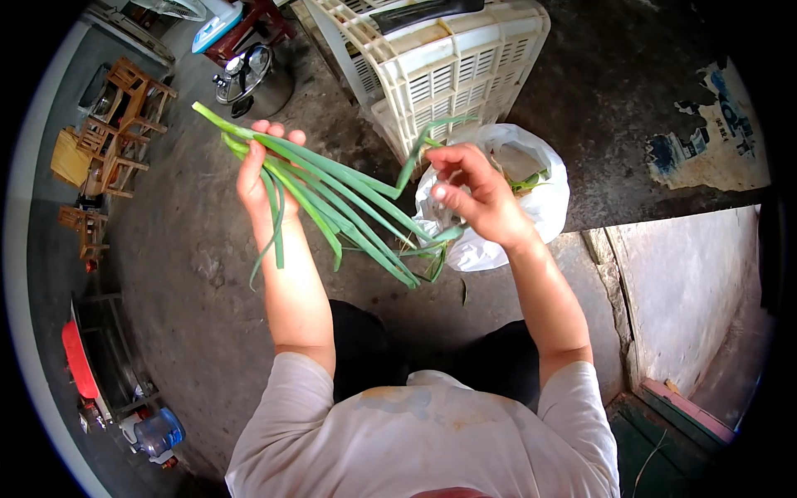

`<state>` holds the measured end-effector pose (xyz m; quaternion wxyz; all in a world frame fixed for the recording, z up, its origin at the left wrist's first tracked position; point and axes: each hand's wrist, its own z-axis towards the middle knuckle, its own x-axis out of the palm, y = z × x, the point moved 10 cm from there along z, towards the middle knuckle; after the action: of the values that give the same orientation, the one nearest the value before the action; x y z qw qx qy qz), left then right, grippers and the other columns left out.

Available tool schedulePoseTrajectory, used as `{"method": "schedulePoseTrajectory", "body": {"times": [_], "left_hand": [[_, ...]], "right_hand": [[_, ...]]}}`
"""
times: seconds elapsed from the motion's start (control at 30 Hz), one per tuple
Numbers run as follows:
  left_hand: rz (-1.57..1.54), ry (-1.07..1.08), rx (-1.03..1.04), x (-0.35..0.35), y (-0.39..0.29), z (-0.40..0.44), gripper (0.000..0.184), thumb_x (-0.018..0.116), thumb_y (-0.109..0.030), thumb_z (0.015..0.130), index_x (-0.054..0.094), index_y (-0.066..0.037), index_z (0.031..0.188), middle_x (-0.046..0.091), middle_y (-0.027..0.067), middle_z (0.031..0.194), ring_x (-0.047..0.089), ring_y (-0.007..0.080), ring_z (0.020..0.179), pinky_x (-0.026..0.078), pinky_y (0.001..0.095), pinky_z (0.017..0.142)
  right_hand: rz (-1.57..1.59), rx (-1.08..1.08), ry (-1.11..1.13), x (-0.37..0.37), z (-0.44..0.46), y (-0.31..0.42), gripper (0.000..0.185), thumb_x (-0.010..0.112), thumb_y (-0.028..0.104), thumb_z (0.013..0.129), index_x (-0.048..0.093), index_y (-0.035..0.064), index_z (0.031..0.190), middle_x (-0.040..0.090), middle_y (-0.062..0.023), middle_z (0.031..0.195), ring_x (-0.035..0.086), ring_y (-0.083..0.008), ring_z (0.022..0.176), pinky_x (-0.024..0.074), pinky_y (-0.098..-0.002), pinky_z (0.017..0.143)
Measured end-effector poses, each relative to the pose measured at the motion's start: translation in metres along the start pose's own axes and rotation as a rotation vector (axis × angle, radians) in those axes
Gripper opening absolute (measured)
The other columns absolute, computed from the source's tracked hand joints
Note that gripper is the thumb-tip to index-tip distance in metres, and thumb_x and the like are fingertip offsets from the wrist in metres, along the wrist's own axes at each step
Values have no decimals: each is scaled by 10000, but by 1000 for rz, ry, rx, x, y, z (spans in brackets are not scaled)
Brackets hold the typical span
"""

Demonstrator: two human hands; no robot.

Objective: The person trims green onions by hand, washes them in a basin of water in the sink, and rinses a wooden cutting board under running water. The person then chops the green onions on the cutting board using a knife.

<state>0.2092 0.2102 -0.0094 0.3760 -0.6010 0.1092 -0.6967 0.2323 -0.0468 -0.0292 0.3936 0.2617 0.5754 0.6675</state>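
Note:
My left hand [267,174] is closed around a bunch of green onions [332,187]. Their pale ends point to the upper left, while the long green leaves spread down to the right. Close to the leaf tips is my right hand [481,191], its fingers curled with a gap between thumb and index finger. A bent leaf passes by the fingertips; whether they touch it is unclear. Under and behind this hand stands a white plastic bag [544,183] containing green and dry leaf scraps. Some drooping leaf tips overlap the bag's left side.
A white plastic crate [465,62] stands just beyond the bag. Farther left are a metal pot [264,83] and small wooden chairs [129,104]. A water jug [158,432] sits at lower left. Torn printed paper [718,137] sticks to the dark surface at right.

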Motion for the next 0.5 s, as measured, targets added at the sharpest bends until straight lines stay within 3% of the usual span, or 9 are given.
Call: {"method": "schedulePoseTrajectory", "body": {"times": [0.03, 0.1, 0.17, 0.23, 0.27, 0.3, 0.37, 0.4, 0.5], "left_hand": [[-48, 59, -34, 8, 6, -1, 244, 553, -199, 854, 526, -62, 1054, 568, 78, 966, 599, 290, 902, 524, 366, 720], [-56, 89, -56, 11, 10, -2, 237, 556, -193, 851, 525, -65, 1048, 561, 83, 971, 601, 302, 889, 528, 387, 717], [-170, 176, -155, 18, 20, -4, 237, 555, -190, 850, 523, -67, 1050, 560, 86, 968, 602, 304, 887, 530, 397, 717], [-208, 222, -182, 25, 20, -5, 237, 554, -188, 851, 522, -65, 1050, 557, 87, 971, 607, 307, 873, 532, 401, 713], [-128, 207, -148, 19, 15, -4, 231, 541, -188, 859, 513, -80, 1061, 532, 69, 977, 576, 274, 890, 521, 370, 692], [-49, 193, -113, 14, 10, -3, 227, 528, -188, 867, 505, -94, 1072, 506, 52, 982, 545, 241, 907, 511, 338, 672], [-120, 162, -108, 7, 5, -1, 243, 547, -190, 855, 519, -59, 1058, 554, 85, 973, 597, 299, 888, 523, 395, 735], [-100, 124, -51, 0, -2, 0, 242, 545, -189, 856, 522, -58, 1058, 557, 85, 971, 593, 292, 888, 514, 386, 754], [-77, 82, 28, -12, -14, 5, 233, 540, -188, 860, 532, -55, 1052, 561, 81, 970, 583, 271, 888, 485, 355, 796]], "right_hand": [[1, 1, 0, 4, 2, 8, 402, 671, 140, 758, 546, 99, 1139, 523, -61, 1103, 501, -182, 1003, 398, -309, 865], [-326, -340, 68, 26, 1, 51, 340, 655, 138, 774, 569, 87, 1099, 481, -89, 1199, 453, -225, 1095, 353, -345, 914], [-300, -350, 143, 36, 1, 54, 304, 670, 150, 753, 589, 101, 1041, 510, -95, 1178, 418, -268, 1141, 309, -382, 955], [-416, -390, 265, 49, -2, 48, 248, 668, 156, 757, 592, 85, 982, 568, -88, 1106, 418, -270, 1148, 291, -394, 966], [-426, -448, 237, 47, -3, 54, 184, 648, 166, 789, 588, 71, 934, 623, -64, 951, 510, -238, 1037, 367, -362, 900], [-425, -447, 237, 45, -5, 54, 184, 648, 166, 789, 588, 71, 934, 623, -64, 951, 510, -238, 1037, 367, -362, 900], [91, 270, 384, 45, -12, -6, 164, 620, 168, 810, 585, 64, 933, 627, -64, 844, 583, -227, 872, 432, -325, 778], [2, 169, 331, 40, -12, -8, 167, 572, 201, 858, 581, 45, 917, 618, -51, 766, 594, -188, 708, 458, -281, 644], [-242, 73, 332, 28, -18, -15, 194, 542, 222, 877, 582, 40, 931, 613, -41, 758, 578, -157, 691, 455, -280, 653]]}}
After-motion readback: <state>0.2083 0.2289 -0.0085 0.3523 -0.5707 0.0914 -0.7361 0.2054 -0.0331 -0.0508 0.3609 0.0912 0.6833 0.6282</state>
